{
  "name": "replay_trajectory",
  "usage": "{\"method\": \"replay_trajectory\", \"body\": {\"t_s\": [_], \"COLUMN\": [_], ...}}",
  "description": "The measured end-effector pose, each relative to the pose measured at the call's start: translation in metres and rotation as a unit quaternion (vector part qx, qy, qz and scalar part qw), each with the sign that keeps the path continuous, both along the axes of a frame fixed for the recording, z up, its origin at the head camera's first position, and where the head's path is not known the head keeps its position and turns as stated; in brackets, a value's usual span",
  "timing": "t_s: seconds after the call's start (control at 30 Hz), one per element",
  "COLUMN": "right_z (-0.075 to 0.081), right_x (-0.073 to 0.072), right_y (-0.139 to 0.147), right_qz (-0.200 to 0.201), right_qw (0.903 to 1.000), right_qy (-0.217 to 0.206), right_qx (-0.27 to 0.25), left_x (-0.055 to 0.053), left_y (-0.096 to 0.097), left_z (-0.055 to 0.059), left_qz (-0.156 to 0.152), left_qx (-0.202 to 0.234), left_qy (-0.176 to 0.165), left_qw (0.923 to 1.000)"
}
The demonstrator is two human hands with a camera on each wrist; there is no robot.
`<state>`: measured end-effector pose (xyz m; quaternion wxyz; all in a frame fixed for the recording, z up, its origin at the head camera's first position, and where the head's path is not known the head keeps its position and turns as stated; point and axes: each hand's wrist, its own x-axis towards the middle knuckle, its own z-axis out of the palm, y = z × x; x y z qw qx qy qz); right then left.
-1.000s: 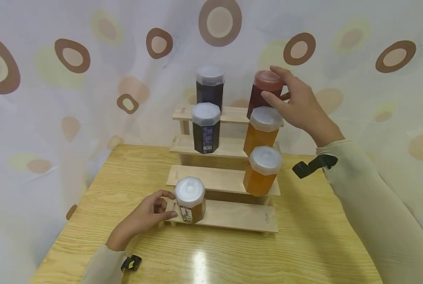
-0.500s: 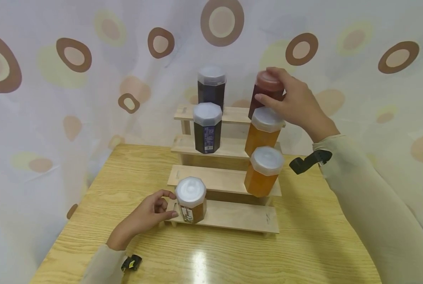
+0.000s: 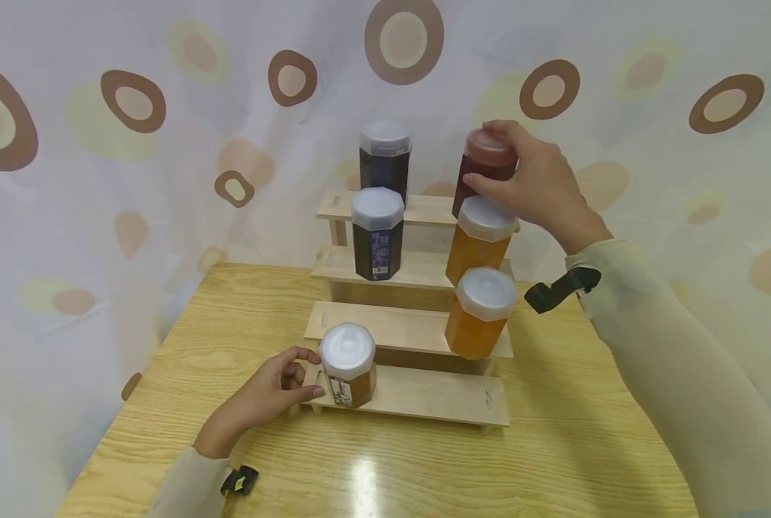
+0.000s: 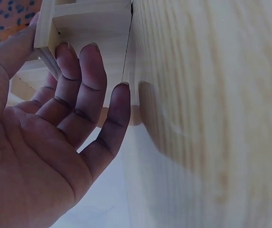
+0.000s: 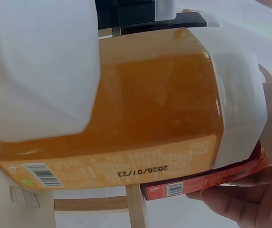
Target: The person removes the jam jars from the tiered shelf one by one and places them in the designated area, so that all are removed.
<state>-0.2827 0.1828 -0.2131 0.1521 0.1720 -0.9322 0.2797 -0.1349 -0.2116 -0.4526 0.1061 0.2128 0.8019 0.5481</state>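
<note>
4-tier stand (image 3: 392,327) on the table (image 3: 567,403), with the backdrop cloth (image 3: 334,155) behind it at 12 o'clock (12 o'clock being the far side, 6 o'clock the near side). Tier 1 (image 3: 434,393), lowest and nearest: jar 1 (image 3: 349,360) at the 9 o'clock end; left hand (image 3: 262,385) just beside it, at 9 o'clock. Tier 2 (image 3: 366,322): jar 2 (image 3: 479,324) at the 3 o'clock end. Tier 3 (image 3: 424,268): jar 3 (image 3: 378,237) toward 9 o'clock, jar 4 (image 3: 479,248) toward 3 o'clock. Tier 4 (image 3: 431,209), highest and rearmost: jar 5 (image 3: 385,165) behind jar 3; jar 6 (image 3: 487,160) behind jar 4, gripped by the right hand (image 3: 541,183) from its 4 o'clock side.
</note>
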Motion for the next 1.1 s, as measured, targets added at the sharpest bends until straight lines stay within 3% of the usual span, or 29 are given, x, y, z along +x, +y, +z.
{"method": "replay_trajectory", "body": {"t_s": [0.37, 0.7, 1.1], "right_z": [0.000, 0.005, -0.004], "right_x": [0.005, 0.011, 0.019], "right_y": [0.011, 0.029, 0.064], "right_qz": [-0.009, -0.032, -0.065], "right_qw": [0.9990, 0.9975, 0.9945], "right_qy": [0.031, 0.057, 0.070], "right_qx": [-0.033, -0.027, -0.043], "left_x": [0.001, 0.000, 0.002], "left_y": [0.002, 0.001, 0.001], "left_z": [0.000, -0.001, -0.003], "left_qz": [0.002, 0.002, 0.007], "left_qx": [-0.004, -0.002, -0.007], "left_qy": [-0.007, -0.004, -0.010], "left_qw": [1.0000, 1.0000, 0.9999]}}
